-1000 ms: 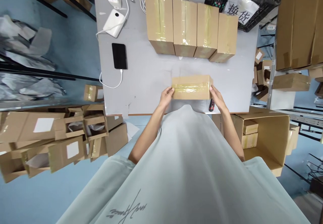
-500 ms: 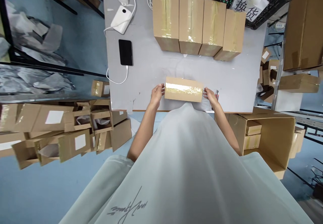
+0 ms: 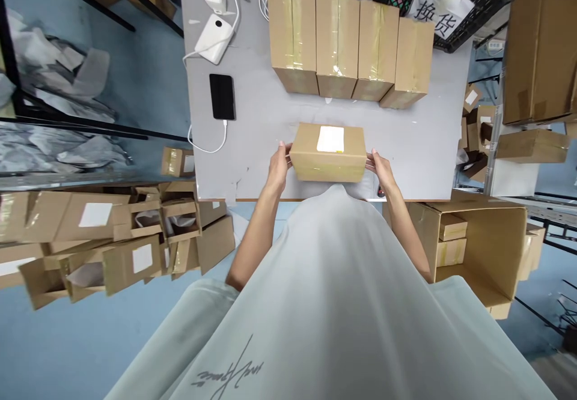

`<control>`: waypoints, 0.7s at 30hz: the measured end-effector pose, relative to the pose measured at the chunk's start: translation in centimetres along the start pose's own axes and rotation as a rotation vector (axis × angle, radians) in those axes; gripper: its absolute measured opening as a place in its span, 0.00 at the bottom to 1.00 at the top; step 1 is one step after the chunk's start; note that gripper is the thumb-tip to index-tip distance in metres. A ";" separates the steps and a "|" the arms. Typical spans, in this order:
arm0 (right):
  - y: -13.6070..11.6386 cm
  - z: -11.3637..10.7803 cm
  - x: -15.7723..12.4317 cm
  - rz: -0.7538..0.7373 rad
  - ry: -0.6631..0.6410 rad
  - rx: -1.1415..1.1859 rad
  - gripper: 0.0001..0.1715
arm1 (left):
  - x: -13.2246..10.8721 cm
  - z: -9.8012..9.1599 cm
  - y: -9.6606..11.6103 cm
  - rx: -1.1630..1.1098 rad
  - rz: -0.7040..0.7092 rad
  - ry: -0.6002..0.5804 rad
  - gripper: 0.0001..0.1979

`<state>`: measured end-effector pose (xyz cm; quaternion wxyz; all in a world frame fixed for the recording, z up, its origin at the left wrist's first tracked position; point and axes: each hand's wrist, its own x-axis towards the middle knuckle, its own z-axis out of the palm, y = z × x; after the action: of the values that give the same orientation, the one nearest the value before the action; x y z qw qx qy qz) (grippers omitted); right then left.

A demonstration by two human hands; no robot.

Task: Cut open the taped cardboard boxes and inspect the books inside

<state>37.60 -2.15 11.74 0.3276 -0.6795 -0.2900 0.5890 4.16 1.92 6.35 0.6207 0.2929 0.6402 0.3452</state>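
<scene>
A taped cardboard box [image 3: 306,145] with a white label [image 3: 330,139] on one face is held between my two hands at the table's front edge. My left hand [image 3: 279,164] grips its left end, thumb up and fingers partly behind or under the box. At the right end my right hand [image 3: 379,167] does the same. The labelled face is tilted up toward me, and a taped side faces the front. A small dark and red object [image 3: 381,192] lies on the table by my right wrist, mostly covered.
Several taped cardboard boxes [image 3: 338,45] stand in a row at the table's back. Left of them lie a phone [image 3: 222,96] on a cable and a white power bank [image 3: 214,38]. A black crate [image 3: 469,30] is back right. An open carton [image 3: 478,208] stands at lower right; opened boxes [image 3: 130,262] lie left.
The box has been turned between my hands: its shiny taped face has rolled toward the front, and the face with the white label now shows on top.
</scene>
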 end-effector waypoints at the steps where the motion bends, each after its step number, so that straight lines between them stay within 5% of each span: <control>1: 0.2 0.0 0.1 -0.020 0.005 0.006 0.39 | -0.3 0.2 -0.2 -0.008 0.008 -0.011 0.40; 7: 3.1 -0.1 0.7 0.028 0.022 -0.007 0.26 | -0.8 0.8 -2.6 -0.008 -0.011 0.008 0.27; 15: 7.0 -0.7 0.8 0.084 0.052 -0.021 0.35 | -1.6 0.4 -5.4 0.010 -0.116 -0.037 0.26; 21: 7.5 -0.6 1.4 0.101 0.045 -0.048 0.41 | -1.2 1.0 -6.4 0.006 -0.150 0.001 0.23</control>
<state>38.48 -5.70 5.05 0.2876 -0.7141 -0.2621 0.5820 5.53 -2.70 1.89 0.6435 0.2456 0.6618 0.2959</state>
